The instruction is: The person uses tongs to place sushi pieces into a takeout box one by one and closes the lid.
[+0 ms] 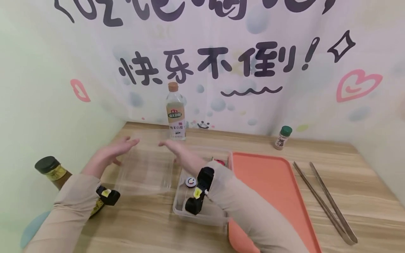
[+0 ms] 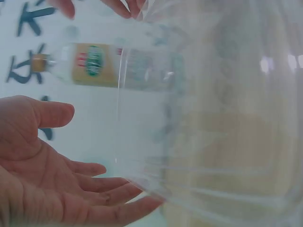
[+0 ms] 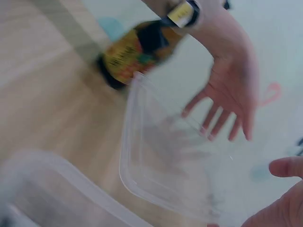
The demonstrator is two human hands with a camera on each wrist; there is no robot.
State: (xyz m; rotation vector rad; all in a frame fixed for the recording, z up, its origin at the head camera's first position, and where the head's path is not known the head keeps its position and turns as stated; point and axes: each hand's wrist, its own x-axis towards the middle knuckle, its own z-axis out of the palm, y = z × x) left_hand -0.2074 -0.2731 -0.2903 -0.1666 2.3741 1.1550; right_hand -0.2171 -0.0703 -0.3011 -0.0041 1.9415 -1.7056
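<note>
A clear plastic lid [image 1: 145,168] stands between the two hands, left of a clear plastic container [image 1: 202,219]. My left hand [image 1: 118,149] is at the lid's left side, palm turned inward. In the left wrist view its fingers [image 2: 113,194] are nearly straight, with tips at the lid's edge and the thumb raised apart. My right hand [image 1: 177,149] is at the opposite side, its thumb [image 3: 286,167] extended clear of the lid; most of its fingers are hidden. Inside the container lies a small round item [image 1: 191,182], partly beside the right sleeve.
A white vinegar bottle [image 1: 176,119] stands at the back. A dark-capped bottle [image 1: 52,168] is behind the left forearm. To the right are an orange tray [image 1: 265,182], metal tongs [image 1: 329,200] and a green-capped shaker [image 1: 282,137]. A printed cloth [image 1: 221,105] hangs behind the table.
</note>
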